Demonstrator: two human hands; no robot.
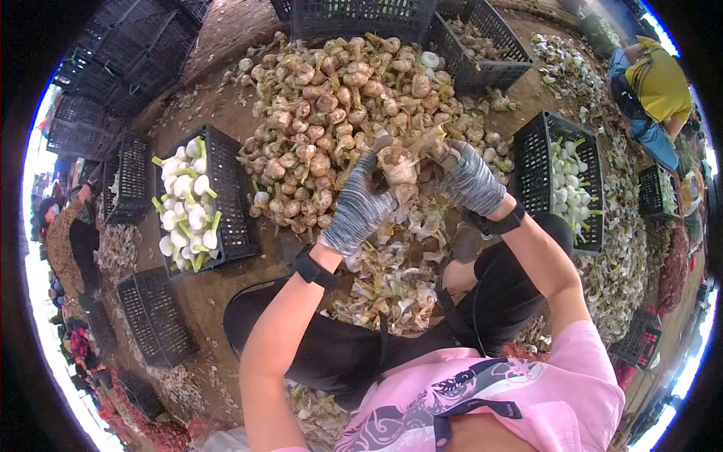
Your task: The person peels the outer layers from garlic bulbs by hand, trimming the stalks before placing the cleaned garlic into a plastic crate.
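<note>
A brown, dirt-skinned garlic bulb [399,164] is held up between my gloved hands, above the near edge of a large heap of unpeeled garlic [316,120]. My left hand [360,200], in a grey striped glove, is closed around the bulb's left side. At its upper right, my right hand [471,177] pinches the dry, yellowish stem end and loose skin [431,142]. Some of the right fingertips are hidden behind the skin. Peeled papery skins [392,290] lie in a pile under my hands, between my legs.
At the left stands a black crate [233,196] of white, cleaned garlic; a similar crate [531,162] stands at the right. Another crate [489,71] with unpeeled garlic is at the back. A person in a yellow top [659,79] bends at upper right. Empty-looking crates [154,316] sit lower left.
</note>
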